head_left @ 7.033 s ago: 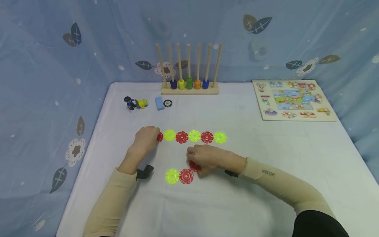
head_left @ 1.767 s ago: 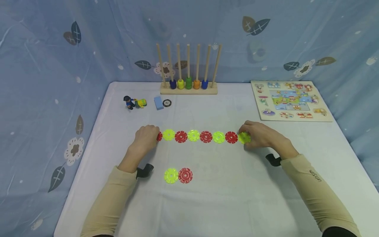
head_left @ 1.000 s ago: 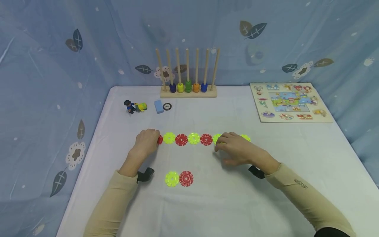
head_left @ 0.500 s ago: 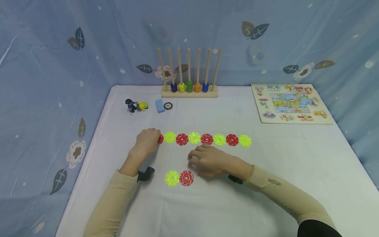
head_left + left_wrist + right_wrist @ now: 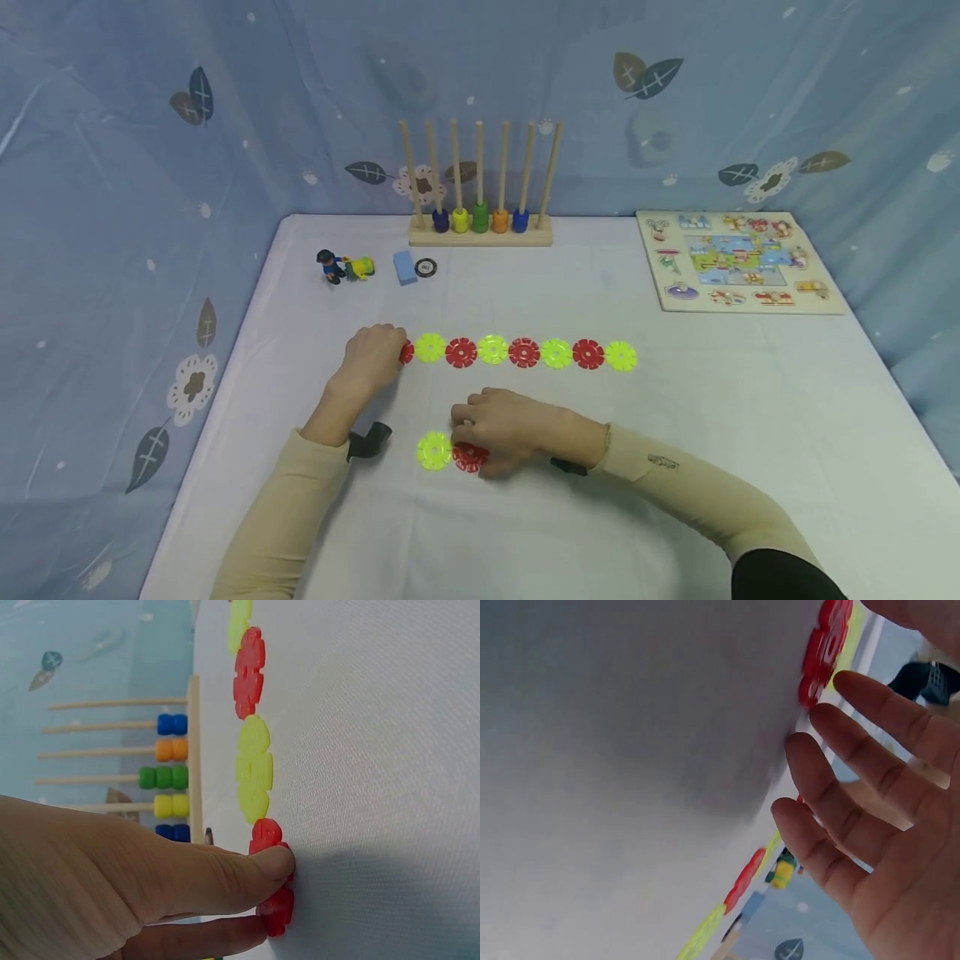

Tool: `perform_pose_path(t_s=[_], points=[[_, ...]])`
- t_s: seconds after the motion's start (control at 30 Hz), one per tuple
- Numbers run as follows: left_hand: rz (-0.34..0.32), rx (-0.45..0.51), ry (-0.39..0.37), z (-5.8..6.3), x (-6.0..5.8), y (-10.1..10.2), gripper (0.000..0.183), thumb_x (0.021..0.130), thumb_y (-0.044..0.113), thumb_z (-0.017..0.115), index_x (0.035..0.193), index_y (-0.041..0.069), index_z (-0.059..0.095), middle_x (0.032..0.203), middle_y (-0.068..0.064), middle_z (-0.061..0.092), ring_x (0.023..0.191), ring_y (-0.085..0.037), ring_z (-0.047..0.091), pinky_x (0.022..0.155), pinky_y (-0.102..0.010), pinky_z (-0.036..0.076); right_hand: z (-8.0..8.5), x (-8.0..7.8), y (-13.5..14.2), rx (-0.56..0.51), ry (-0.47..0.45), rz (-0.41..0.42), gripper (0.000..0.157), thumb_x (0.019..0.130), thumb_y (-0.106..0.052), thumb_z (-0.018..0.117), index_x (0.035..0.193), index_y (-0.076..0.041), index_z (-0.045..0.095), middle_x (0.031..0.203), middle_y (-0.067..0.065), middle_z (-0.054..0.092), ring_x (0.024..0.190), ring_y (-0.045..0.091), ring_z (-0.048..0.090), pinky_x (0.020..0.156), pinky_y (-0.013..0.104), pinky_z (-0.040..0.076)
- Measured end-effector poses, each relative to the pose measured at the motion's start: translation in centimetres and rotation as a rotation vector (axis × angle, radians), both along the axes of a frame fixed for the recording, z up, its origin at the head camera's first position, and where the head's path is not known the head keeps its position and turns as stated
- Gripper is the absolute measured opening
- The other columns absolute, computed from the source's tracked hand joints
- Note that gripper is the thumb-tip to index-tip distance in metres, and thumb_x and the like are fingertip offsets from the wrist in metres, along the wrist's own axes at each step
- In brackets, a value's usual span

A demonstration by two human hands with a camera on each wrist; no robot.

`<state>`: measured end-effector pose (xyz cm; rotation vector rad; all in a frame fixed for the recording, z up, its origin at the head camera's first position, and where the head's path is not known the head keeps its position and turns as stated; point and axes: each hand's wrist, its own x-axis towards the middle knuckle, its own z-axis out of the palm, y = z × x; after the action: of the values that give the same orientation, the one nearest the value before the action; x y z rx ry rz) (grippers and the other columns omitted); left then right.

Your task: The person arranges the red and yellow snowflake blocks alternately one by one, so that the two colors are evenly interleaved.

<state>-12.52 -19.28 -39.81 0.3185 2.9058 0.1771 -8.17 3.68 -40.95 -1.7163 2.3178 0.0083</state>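
Observation:
My left hand (image 5: 370, 358) pinches a red snowflake disc (image 5: 264, 834) at the left end of a row, thumb against its face in the left wrist view. From it the row runs right in alternating yellow and red discs, ending with a yellow disc (image 5: 621, 356). Nearer me, a loose yellow disc (image 5: 433, 451) lies beside a loose red disc (image 5: 469, 458). Over that red disc is my right hand (image 5: 506, 429), partly covering it. Its fingers (image 5: 855, 802) are spread and only slightly bent in the right wrist view, their tips close to the red disc.
A wooden peg rack (image 5: 480, 237) with coloured beads stands at the back. A toy figure (image 5: 330, 265), a blue block (image 5: 405, 268) and a round black token (image 5: 426, 267) lie at back left. A picture puzzle board (image 5: 742, 260) lies at back right.
My right hand placed a red and a yellow disc at the row's right end, released them, and came back left to the loose pair. My left hand stayed on its disc.

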Motion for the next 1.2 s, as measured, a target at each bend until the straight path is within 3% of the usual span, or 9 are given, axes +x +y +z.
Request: perform_pose_path(t_s=[0.37, 0.63, 0.83, 1.2], points=[[0.006, 0.011, -0.004, 0.0, -0.1, 0.1, 0.019, 0.082, 0.009, 0.074, 0.097, -0.001, 0.068, 0.079, -0.010, 0.064, 0.067, -0.022, 0.051, 0.064, -0.032, 0.047, 0.5, 1.4, -1.4, 0.108, 0.123, 0.006, 0.044, 0.076, -0.041, 0.077, 0.110, -0.017, 0.062, 0.107, -0.005, 0.060, 0.084, 0.008, 0.057, 0.075, 0.017, 0.051], [0.004, 0.002, -0.004, 0.2, 0.0, 0.2, 0.016, 0.082, 0.007, 0.073, 0.095, -0.001, 0.067, 0.077, -0.010, 0.062, 0.066, -0.022, 0.050, 0.062, -0.032, 0.046, 0.7, 0.9, -0.5, 0.135, 0.068, -0.051, 0.057, 0.071, -0.039, 0.081, 0.118, -0.020, 0.056, 0.113, -0.005, 0.058, 0.093, 0.011, 0.057, 0.077, 0.020, 0.052], [-0.003, 0.000, 0.009, 0.2, 0.1, 0.1, 0.017, 0.081, 0.007, 0.074, 0.094, -0.001, 0.067, 0.077, -0.010, 0.063, 0.066, -0.022, 0.050, 0.063, -0.032, 0.047, 1.0, -0.4, 2.6, 0.064, 0.010, -0.126, 0.055, 0.071, -0.033, 0.079, 0.120, -0.022, 0.057, 0.113, -0.003, 0.060, 0.095, 0.014, 0.057, 0.079, 0.025, 0.052], [-0.005, 0.004, 0.029, 0.3, 0.4, 0.1, 0.016, 0.081, 0.006, 0.074, 0.093, -0.001, 0.067, 0.078, -0.010, 0.063, 0.065, -0.021, 0.050, 0.061, -0.031, 0.047, 1.2, -2.5, 11.2, -0.058, -0.095, -0.404, 0.054, 0.066, -0.027, 0.083, 0.115, -0.024, 0.062, 0.114, -0.004, 0.061, 0.102, 0.015, 0.057, 0.083, 0.034, 0.055]])
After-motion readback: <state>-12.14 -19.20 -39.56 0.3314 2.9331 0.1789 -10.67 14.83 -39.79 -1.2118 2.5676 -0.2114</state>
